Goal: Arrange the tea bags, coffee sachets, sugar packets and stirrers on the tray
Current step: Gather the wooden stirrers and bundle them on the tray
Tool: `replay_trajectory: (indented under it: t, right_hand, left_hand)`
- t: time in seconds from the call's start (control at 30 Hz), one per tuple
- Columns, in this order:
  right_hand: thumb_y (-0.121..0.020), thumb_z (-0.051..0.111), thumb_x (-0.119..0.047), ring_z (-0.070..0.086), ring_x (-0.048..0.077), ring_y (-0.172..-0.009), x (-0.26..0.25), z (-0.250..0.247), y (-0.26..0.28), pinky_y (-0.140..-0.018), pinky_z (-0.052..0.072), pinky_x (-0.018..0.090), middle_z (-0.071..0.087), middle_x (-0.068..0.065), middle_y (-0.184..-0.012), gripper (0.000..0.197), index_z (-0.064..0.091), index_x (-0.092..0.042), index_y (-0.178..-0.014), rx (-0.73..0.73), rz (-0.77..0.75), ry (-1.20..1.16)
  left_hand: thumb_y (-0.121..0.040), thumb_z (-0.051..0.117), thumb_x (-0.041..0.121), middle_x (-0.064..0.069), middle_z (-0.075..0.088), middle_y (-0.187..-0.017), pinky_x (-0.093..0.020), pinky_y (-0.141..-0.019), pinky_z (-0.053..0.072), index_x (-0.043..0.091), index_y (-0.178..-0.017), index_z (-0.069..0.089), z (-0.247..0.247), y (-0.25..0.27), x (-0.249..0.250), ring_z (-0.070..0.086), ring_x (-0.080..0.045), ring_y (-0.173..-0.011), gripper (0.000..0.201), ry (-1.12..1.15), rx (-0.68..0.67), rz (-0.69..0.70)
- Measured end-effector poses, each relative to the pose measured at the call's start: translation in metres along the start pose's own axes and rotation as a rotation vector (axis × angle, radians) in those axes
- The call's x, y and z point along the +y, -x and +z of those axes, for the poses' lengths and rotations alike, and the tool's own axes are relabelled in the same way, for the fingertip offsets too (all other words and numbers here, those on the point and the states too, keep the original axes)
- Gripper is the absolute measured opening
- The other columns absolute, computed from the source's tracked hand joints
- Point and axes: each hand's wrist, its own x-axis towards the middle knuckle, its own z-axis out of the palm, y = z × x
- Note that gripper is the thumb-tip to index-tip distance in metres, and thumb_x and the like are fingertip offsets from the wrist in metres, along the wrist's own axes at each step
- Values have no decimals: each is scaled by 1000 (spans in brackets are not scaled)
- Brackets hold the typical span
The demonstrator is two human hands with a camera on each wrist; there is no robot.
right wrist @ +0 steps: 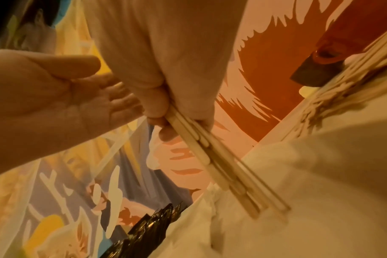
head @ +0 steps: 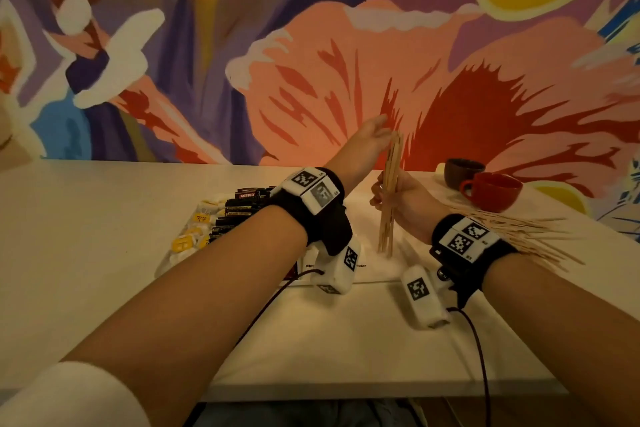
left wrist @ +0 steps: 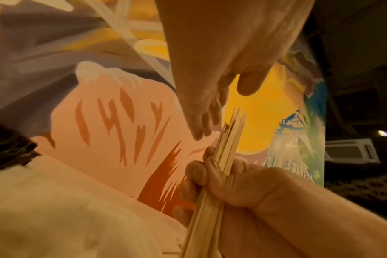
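My right hand (head: 401, 196) grips a bundle of wooden stirrers (head: 390, 194) upright above the white tray (head: 377, 274); my left hand (head: 369, 135), fingers straight, palm flat, sits at the bundle's top, right of the coffee sachets (head: 242, 210)

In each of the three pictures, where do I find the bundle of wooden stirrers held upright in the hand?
Head view: right of centre, bundle of stirrers upright in the right hand.
Left wrist view: bottom centre, rising from the fist.
Right wrist view: centre, slanting to lower right.
Shared landmark: the open left hand beside the bundle.
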Motion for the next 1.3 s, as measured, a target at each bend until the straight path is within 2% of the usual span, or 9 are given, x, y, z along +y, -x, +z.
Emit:
replay_trajectory:
  t: [0.13, 0.23, 0.33, 0.6, 0.8, 0.93, 1.07, 1.13, 1.3]
  right_hand:
    - [-85, 32, 25, 44, 13, -62, 0, -6, 2, -61, 46, 20, 39, 3, -68, 39, 41, -12, -77, -79, 21, -26]
    - [-84, 33, 26, 46, 14, -62, 5, -12, 3, -66, 45, 25, 41, 3, -64, 39, 41, -12, -75, -125, 78, -34]
    - [-84, 36, 25, 48, 15, -64, 7, -19, 4, -72, 47, 27, 43, 5, -65, 37, 42, -10, -75, -171, 110, -18]
    - [-78, 29, 28, 49, 15, -79, 3, -19, -3, -76, 42, 27, 49, 9, -86, 44, 47, -7, -98, -81, -6, -127]
    - [-65, 21, 33, 41, 15, -65, 8, -14, -1, -59, 38, 22, 40, 7, -70, 50, 37, -12, -76, -34, 116, -182]
    - [-63, 21, 35, 38, 15, -62, 4, -16, -6, -52, 37, 21, 36, 7, -66, 49, 38, -10, -72, 8, 140, -149]
    - [-65, 27, 34, 44, 18, -68, 10, -18, -8, -63, 39, 27, 43, 10, -74, 45, 47, -2, -83, -42, 206, -6]
    - [-71, 31, 32, 48, 19, -69, 12, -18, -4, -67, 41, 29, 46, 11, -73, 40, 48, -3, -76, -114, 273, 109]
    - [-71, 28, 34, 47, 22, -71, 5, -18, -5, -49, 50, 19, 44, 14, -76, 43, 49, 0, -87, -124, 281, 75]
  left_hand:
    - [-103, 33, 21, -6, 35, -150, -28, -103, 37, 21, -149, 22, 8, -12, 3, 41, -21, -132, 47, -237, -63, 104]
    - [-103, 35, 16, -7, 51, -137, -25, -95, 41, 13, -140, 42, 13, -17, 1, 51, -22, -122, 38, -447, -78, 174]
    - [-101, 38, 13, -7, 54, -133, -26, -98, 39, 8, -130, 54, 17, -18, -3, 50, -19, -121, 33, -588, -75, 188]
    - [-99, 43, 9, -6, 60, -126, -25, -97, 41, 7, -121, 61, 22, -18, 5, 53, -17, -116, 29, -558, -16, 260]
    - [-99, 39, 5, -10, 56, -130, -28, -102, 41, 7, -127, 56, 24, -13, -10, 52, -20, -120, 33, -545, -38, 187]
    - [-100, 44, 17, -10, 51, -135, -26, -101, 34, 5, -132, 53, 24, -13, -8, 47, -21, -124, 35, -696, -112, 256]
    - [-99, 46, 17, -11, 49, -139, -26, -102, 32, 4, -135, 49, 25, -15, -7, 44, -22, -128, 38, -883, -214, 231]
    - [-99, 44, 13, -13, 51, -138, -27, -101, 32, 1, -131, 53, 24, -14, -12, 45, -24, -127, 35, -922, -248, 206]
    - [-100, 42, 12, -22, 37, -141, -32, -103, 28, 5, -133, 51, 25, -11, -15, 37, -31, -130, 36, -844, -192, 189]
